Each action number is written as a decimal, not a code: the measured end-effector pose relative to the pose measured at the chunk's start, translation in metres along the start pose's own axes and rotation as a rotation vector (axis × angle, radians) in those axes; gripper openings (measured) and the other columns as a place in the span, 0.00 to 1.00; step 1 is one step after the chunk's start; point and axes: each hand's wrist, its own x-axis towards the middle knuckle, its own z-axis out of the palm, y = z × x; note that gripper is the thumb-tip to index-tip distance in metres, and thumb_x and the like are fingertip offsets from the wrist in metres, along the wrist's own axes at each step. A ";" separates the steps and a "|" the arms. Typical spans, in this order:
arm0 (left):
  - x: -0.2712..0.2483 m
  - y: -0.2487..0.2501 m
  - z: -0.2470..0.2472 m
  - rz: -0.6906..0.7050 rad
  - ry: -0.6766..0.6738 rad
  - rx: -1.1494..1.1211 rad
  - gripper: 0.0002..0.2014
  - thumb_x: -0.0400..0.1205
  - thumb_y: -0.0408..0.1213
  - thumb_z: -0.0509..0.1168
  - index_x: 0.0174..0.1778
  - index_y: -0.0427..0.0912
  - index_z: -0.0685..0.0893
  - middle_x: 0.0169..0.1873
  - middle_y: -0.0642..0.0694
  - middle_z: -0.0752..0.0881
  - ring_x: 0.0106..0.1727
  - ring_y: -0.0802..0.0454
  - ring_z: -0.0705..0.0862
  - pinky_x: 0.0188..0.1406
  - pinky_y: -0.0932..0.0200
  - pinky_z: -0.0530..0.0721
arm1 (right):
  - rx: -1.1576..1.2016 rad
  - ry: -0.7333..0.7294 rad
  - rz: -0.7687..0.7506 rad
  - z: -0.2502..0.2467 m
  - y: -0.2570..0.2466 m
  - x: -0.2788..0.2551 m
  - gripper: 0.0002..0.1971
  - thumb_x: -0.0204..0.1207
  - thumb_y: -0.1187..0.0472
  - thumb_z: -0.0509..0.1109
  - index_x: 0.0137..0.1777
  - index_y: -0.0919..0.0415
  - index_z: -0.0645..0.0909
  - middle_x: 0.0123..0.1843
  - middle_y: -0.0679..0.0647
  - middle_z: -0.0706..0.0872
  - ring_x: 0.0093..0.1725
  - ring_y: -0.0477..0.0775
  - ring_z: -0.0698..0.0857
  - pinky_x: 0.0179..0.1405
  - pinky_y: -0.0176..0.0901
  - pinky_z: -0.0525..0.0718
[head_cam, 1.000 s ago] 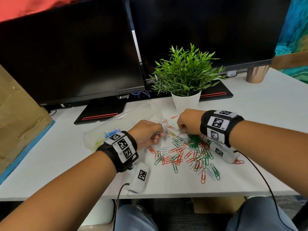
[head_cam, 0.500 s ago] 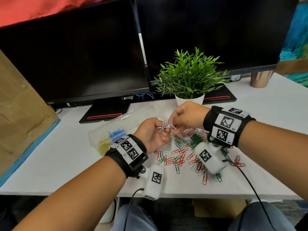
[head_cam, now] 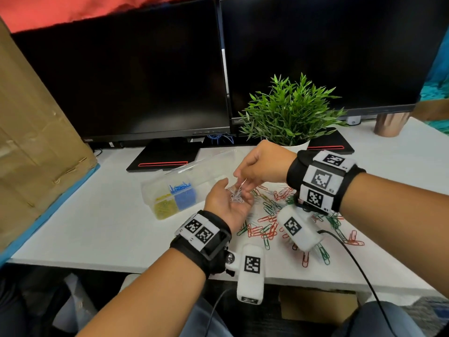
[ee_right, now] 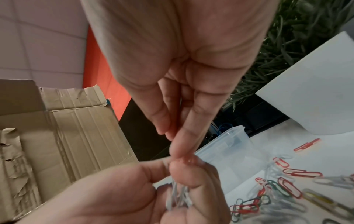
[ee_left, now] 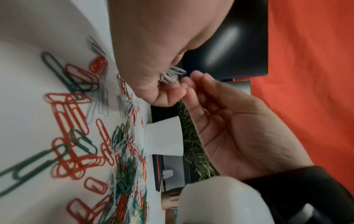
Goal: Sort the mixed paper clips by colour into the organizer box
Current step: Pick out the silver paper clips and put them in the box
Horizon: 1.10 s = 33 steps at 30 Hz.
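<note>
My left hand hovers palm up just right of the organizer box, fingers curled round a small bunch of white paper clips. My right hand is directly above it, thumb and forefinger pinching one white clip over that bunch. The wrist views show the held white clips between both hands' fingertips. The clear organizer box stands open with blue clips and yellow clips in separate compartments. A mixed pile of red, green and white clips lies on the white table under my right wrist.
A potted plant in a white pot stands just behind my hands. Two dark monitors on stands line the back. A cardboard box borders the table's left side, and a copper cup stands at the back right.
Both hands have risen off the clip pile. My left hand has turned palm up with the white clips, and my right hand has brought a white clip over it.
</note>
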 end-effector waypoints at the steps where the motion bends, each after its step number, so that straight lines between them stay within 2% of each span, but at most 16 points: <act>1: -0.002 0.003 -0.004 0.004 0.003 -0.032 0.14 0.87 0.41 0.54 0.49 0.33 0.76 0.35 0.38 0.82 0.32 0.50 0.76 0.27 0.64 0.78 | -0.012 0.007 -0.003 0.001 -0.002 0.001 0.08 0.77 0.73 0.67 0.46 0.71 0.88 0.41 0.64 0.91 0.38 0.60 0.91 0.41 0.42 0.91; 3: -0.004 0.011 -0.014 0.036 0.022 -0.116 0.11 0.88 0.38 0.55 0.47 0.33 0.75 0.36 0.39 0.79 0.34 0.49 0.76 0.30 0.62 0.82 | -0.110 0.032 -0.016 0.002 -0.001 0.004 0.08 0.76 0.72 0.67 0.42 0.67 0.88 0.39 0.63 0.91 0.33 0.56 0.90 0.34 0.41 0.91; 5: -0.005 0.019 -0.025 0.061 0.029 -0.156 0.13 0.88 0.38 0.54 0.47 0.32 0.76 0.41 0.38 0.78 0.38 0.47 0.78 0.31 0.58 0.86 | -0.348 0.012 -0.036 0.005 0.004 0.008 0.09 0.75 0.69 0.68 0.38 0.61 0.88 0.35 0.58 0.90 0.28 0.50 0.88 0.31 0.39 0.88; 7: -0.005 0.024 -0.036 0.067 0.043 -0.139 0.15 0.88 0.38 0.54 0.48 0.29 0.79 0.45 0.36 0.79 0.42 0.44 0.81 0.32 0.52 0.87 | -0.586 -0.083 -0.005 0.012 0.013 0.012 0.06 0.74 0.65 0.71 0.40 0.59 0.89 0.34 0.53 0.90 0.31 0.52 0.89 0.37 0.43 0.90; 9: -0.004 0.028 -0.044 0.066 0.068 -0.122 0.17 0.88 0.39 0.53 0.50 0.27 0.81 0.48 0.33 0.81 0.48 0.42 0.83 0.36 0.50 0.85 | -0.744 -0.174 0.051 0.020 0.022 0.015 0.04 0.70 0.57 0.77 0.42 0.56 0.90 0.40 0.51 0.90 0.40 0.54 0.90 0.46 0.47 0.90; 12: -0.001 0.031 -0.049 0.070 0.086 -0.106 0.19 0.89 0.41 0.51 0.56 0.27 0.80 0.54 0.32 0.81 0.59 0.39 0.82 0.44 0.49 0.84 | -0.864 -0.244 0.101 0.027 0.032 0.019 0.14 0.64 0.50 0.83 0.46 0.55 0.89 0.45 0.49 0.90 0.47 0.52 0.87 0.53 0.47 0.88; 14: 0.003 0.031 -0.049 0.064 0.082 -0.104 0.21 0.89 0.43 0.50 0.58 0.27 0.79 0.57 0.31 0.80 0.64 0.37 0.80 0.48 0.49 0.84 | -0.871 -0.250 0.098 0.028 0.036 0.021 0.15 0.63 0.50 0.83 0.46 0.55 0.89 0.45 0.49 0.90 0.48 0.52 0.87 0.53 0.48 0.88; 15: 0.004 0.031 -0.048 0.059 0.078 -0.100 0.21 0.89 0.43 0.51 0.58 0.27 0.79 0.58 0.30 0.80 0.64 0.37 0.80 0.47 0.49 0.84 | -0.872 -0.250 0.091 0.028 0.037 0.021 0.13 0.64 0.52 0.83 0.46 0.55 0.89 0.45 0.49 0.90 0.48 0.52 0.87 0.53 0.48 0.88; 19: 0.012 0.028 -0.046 0.073 0.065 -0.076 0.21 0.88 0.43 0.51 0.55 0.27 0.80 0.56 0.30 0.82 0.60 0.36 0.82 0.40 0.48 0.85 | -0.922 -0.243 0.027 0.029 0.039 0.020 0.02 0.70 0.60 0.76 0.41 0.57 0.88 0.44 0.52 0.91 0.47 0.54 0.87 0.51 0.47 0.87; 21: 0.014 0.026 -0.047 0.081 0.054 -0.069 0.21 0.88 0.43 0.51 0.55 0.27 0.80 0.55 0.31 0.82 0.56 0.36 0.84 0.41 0.48 0.86 | -0.947 -0.244 0.026 0.031 0.040 0.020 0.04 0.73 0.61 0.70 0.37 0.56 0.83 0.41 0.52 0.88 0.44 0.54 0.85 0.45 0.43 0.84; 24: 0.014 0.026 -0.050 0.078 0.019 -0.063 0.21 0.88 0.44 0.50 0.56 0.27 0.78 0.54 0.30 0.82 0.56 0.35 0.83 0.48 0.47 0.85 | -0.943 -0.281 0.079 0.035 0.039 0.019 0.08 0.75 0.59 0.67 0.35 0.56 0.78 0.36 0.51 0.81 0.40 0.52 0.80 0.40 0.40 0.78; 27: 0.014 0.025 -0.053 0.069 -0.008 -0.048 0.21 0.88 0.43 0.51 0.56 0.26 0.78 0.54 0.29 0.82 0.60 0.33 0.81 0.60 0.45 0.82 | -0.927 -0.283 0.110 0.033 0.036 0.022 0.11 0.74 0.57 0.69 0.31 0.54 0.77 0.33 0.49 0.81 0.39 0.52 0.80 0.40 0.43 0.81; 30: 0.014 0.027 -0.055 0.051 -0.026 -0.052 0.21 0.88 0.43 0.51 0.58 0.25 0.77 0.55 0.28 0.81 0.57 0.33 0.81 0.62 0.44 0.81 | -0.788 -0.197 0.088 0.032 0.029 0.028 0.08 0.72 0.58 0.71 0.32 0.57 0.81 0.34 0.53 0.84 0.35 0.52 0.82 0.41 0.45 0.85; 32: 0.014 0.029 -0.054 0.039 -0.025 -0.061 0.21 0.88 0.43 0.50 0.62 0.26 0.75 0.58 0.28 0.80 0.55 0.34 0.82 0.58 0.45 0.83 | -0.586 -0.143 0.051 0.035 0.020 0.032 0.06 0.72 0.61 0.73 0.36 0.61 0.86 0.30 0.55 0.86 0.27 0.49 0.81 0.36 0.43 0.84; 33: 0.015 0.030 -0.054 0.028 -0.025 -0.074 0.22 0.88 0.43 0.49 0.64 0.26 0.75 0.61 0.27 0.80 0.58 0.34 0.82 0.58 0.44 0.82 | -0.479 -0.138 0.037 0.037 0.014 0.033 0.04 0.71 0.63 0.75 0.38 0.64 0.87 0.30 0.56 0.86 0.24 0.47 0.80 0.34 0.42 0.84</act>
